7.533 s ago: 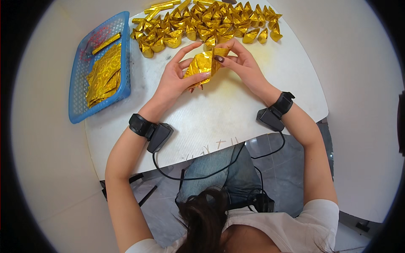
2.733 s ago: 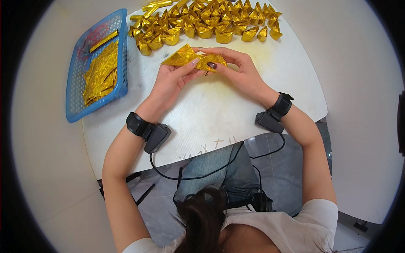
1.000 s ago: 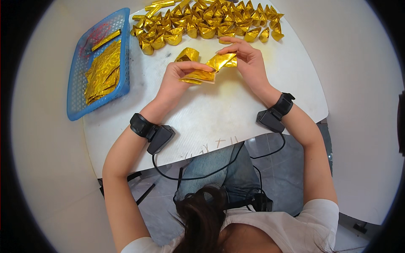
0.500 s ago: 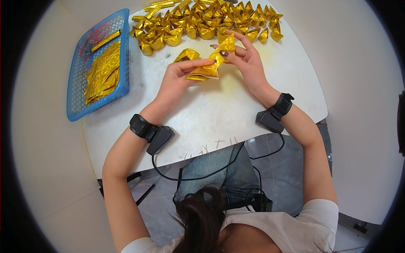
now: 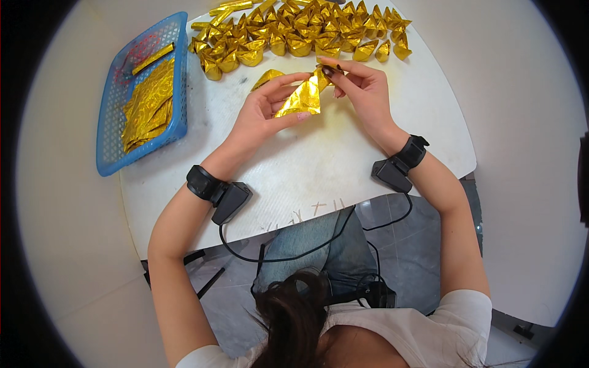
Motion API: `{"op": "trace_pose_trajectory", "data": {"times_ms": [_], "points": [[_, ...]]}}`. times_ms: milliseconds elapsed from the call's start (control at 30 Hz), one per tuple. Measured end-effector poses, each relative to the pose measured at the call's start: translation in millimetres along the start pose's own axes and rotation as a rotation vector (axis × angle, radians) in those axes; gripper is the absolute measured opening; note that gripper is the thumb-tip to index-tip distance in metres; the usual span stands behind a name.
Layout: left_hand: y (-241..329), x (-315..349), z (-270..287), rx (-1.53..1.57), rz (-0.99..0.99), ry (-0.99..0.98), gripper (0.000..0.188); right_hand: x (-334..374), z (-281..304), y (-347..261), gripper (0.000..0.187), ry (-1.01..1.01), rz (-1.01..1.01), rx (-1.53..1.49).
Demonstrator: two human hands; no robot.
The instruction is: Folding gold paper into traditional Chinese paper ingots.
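A partly folded sheet of gold foil paper (image 5: pixel 302 100) is held up between both hands over the table. My left hand (image 5: pixel 261 109) grips its lower left side, with the thumb along the bottom edge and the fingers behind the upper edge. At the upper right end, my right hand (image 5: pixel 361 87) pinches the foil between thumb and fingers. Just beyond my left fingers lies another gold foil piece (image 5: pixel 266 78), partly hidden by that hand. Rows of folded gold paper ingots (image 5: pixel 299 44) stand at the far side.
A blue plastic basket (image 5: pixel 179 116) at the left holds a stack of gold foil sheets (image 5: pixel 147 110) and red strings. Rolled gold foil strips (image 5: pixel 230 7) lie at the back. White panels flank the white table (image 5: pixel 288 165). Black wrist devices (image 5: pixel 233 202) trail a cable below the table edge.
The foil paper has turned, so a broad shiny face now shows. My left thumb has come round to its lower edge. My right hand has moved slightly nearer and pinches the upper end.
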State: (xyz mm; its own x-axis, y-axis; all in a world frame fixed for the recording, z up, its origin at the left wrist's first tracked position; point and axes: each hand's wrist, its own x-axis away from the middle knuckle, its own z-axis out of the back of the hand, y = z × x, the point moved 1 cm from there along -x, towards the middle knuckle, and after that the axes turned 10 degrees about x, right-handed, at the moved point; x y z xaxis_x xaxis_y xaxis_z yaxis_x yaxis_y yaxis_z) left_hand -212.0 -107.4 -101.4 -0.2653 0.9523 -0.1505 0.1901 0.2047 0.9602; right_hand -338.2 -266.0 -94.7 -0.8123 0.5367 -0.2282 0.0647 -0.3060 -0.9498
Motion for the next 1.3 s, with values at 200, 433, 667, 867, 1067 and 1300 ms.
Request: {"op": "trace_pose_trajectory", "data": {"times_ms": [200,433,667,867,1067,1300], "points": [[4,2,-7,0.022,0.053,-0.021,0.071,2,-3,-3,0.034,-0.057,0.086,-0.007],[7,3,-8,0.130,0.098,0.032,0.062,1,-4,5,0.037,-0.137,0.046,-0.067],[0,5,-2,0.328,0.119,0.037,0.053,-4,2,13,0.036,-0.161,0.093,-0.050],[6,4,-4,0.355,0.146,0.054,0.053,-3,-1,3,0.033,-0.164,0.043,-0.120],[-3,5,7,0.342,0.167,0.073,0.049,0,-6,-8,0.033,-0.175,0.006,-0.080],[-2,-2,-4,0.248,0.157,0.031,0.051,-2,3,12,0.033,-0.105,0.074,0.037]]}}
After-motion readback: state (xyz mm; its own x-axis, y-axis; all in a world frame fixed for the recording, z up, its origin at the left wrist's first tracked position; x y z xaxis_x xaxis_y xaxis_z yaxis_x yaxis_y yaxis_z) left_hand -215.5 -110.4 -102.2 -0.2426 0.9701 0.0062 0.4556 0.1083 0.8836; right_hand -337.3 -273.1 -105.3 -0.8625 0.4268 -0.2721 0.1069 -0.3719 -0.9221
